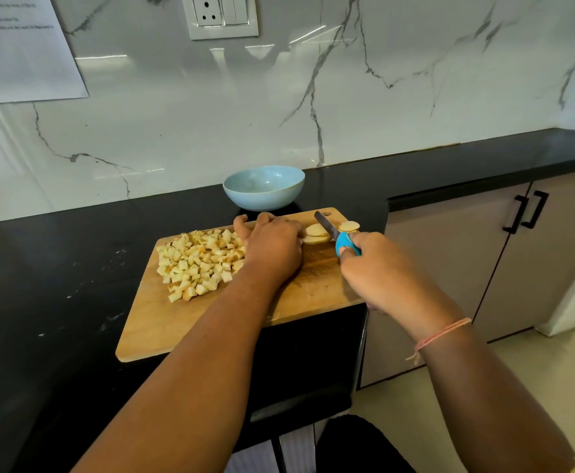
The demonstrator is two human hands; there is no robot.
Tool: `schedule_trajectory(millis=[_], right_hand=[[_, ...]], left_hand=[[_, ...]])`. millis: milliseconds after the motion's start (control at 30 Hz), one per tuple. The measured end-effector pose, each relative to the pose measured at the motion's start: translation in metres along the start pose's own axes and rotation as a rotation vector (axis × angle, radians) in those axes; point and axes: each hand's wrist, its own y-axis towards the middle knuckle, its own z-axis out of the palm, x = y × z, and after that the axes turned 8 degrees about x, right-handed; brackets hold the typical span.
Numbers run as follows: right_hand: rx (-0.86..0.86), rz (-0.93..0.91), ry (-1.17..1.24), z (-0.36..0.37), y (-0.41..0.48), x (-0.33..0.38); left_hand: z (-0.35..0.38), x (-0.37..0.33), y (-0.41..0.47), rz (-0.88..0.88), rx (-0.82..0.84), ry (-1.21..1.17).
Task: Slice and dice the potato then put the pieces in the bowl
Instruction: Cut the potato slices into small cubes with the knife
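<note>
Right hand point(374, 268) grips the knife point(327, 225). Left hand point(272, 244) holds down the potato slices point(316, 230) at its 3 o'clock. The blade is just beside the fingers, so a slip would likely cut them.

The board point(211, 322) reaches the edge of the surface point(57, 268) and hard pressure may tip it.

Count:
- One bowl point(264, 187), empty, at the board's 12 o'clock.
- One pile of dice point(201, 261).
- About four slices.

bowl point(264, 187) behind board point(211, 322), cubes point(199, 262) on board
</note>
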Motion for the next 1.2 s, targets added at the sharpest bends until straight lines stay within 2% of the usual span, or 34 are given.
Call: schedule_trajectory(millis=[367, 500, 833, 1033, 1200], right_hand=[[0.014, -0.081, -0.172, 0.017, -0.004, 0.019], [0.017, -0.072, -0.212, 0.022, 0.004, 0.029], [0.175, -0.004, -0.250, 0.003, -0.010, 0.039], [0.092, -0.052, -0.245, 0.009, -0.001, 0.047], [0.127, -0.031, -0.249, 0.023, 0.000, 0.039]], left_hand=[[-0.011, 0.020, -0.007, -0.273, -0.027, -0.059], [-0.010, 0.019, -0.007, -0.275, -0.036, -0.083], [-0.009, 0.017, -0.007, -0.292, -0.067, -0.099], [-0.008, 0.018, -0.007, -0.298, -0.072, -0.121], [-0.010, 0.016, -0.009, -0.302, -0.079, -0.123]])
